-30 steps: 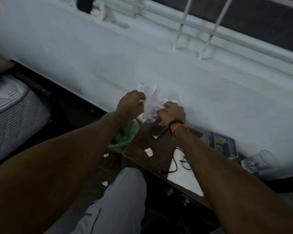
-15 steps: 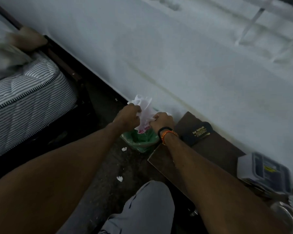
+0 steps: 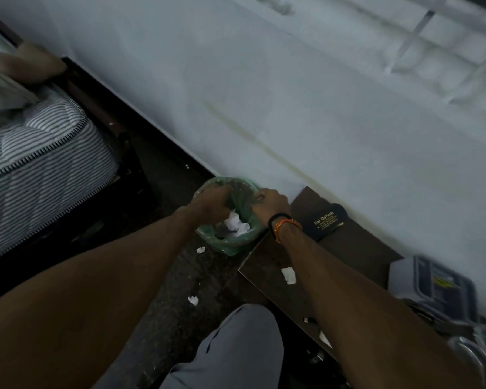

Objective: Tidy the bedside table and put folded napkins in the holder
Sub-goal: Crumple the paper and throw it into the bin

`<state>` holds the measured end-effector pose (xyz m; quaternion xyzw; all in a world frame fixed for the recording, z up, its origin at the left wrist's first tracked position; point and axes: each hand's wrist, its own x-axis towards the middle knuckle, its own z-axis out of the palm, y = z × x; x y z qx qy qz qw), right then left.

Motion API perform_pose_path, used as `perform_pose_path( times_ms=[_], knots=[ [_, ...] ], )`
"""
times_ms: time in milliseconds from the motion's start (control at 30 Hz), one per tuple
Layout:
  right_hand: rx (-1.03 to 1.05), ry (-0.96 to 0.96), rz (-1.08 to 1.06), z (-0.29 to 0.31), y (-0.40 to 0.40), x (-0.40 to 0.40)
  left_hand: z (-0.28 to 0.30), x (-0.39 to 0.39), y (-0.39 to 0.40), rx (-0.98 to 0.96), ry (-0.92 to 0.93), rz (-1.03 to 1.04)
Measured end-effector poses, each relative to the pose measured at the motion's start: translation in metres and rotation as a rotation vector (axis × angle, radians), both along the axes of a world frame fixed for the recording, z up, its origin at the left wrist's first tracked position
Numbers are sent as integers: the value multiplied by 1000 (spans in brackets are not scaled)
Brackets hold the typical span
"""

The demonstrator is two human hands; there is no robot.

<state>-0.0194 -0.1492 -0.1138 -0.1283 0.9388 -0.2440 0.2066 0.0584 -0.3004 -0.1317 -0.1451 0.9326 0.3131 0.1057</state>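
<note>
Both my hands are over the bin (image 3: 230,242): left hand (image 3: 212,203) empty above the wad (image 3: 237,224); right hand (image 3: 267,202) pinches the liner's right rim.

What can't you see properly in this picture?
- Head view: the bottom of the green bin is hidden by the left hand, the right hand and the white paper inside.
- The box and the glass at the right edge are blurred and cut off.
- The small print on the dark case is too tiny to read.
- What either hand holds, if anything, cannot be told.
</note>
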Motion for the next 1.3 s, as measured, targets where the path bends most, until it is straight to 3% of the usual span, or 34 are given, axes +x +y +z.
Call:
perform_pose_path(
  times_ms=[267, 500, 700, 1033, 1300],
  knots=[
    [-141, 216, -79, 41, 67, 7, 35, -2, 64, -30, 99, -142],
    [-122, 291, -240, 48, 170, 16, 49, -6, 145, -15, 143, -237],
    [-68, 292, -338, 39, 250, 44, -19, -3, 168, -129, -38, -445],
    [-2, 226, -463, 23, 323, 91, -3, 25, 212, -79, 10, -361],
    [30, 324, -645, 35, 368, 107, 38, 12, 264, -69, 300, -301]
  ],
)
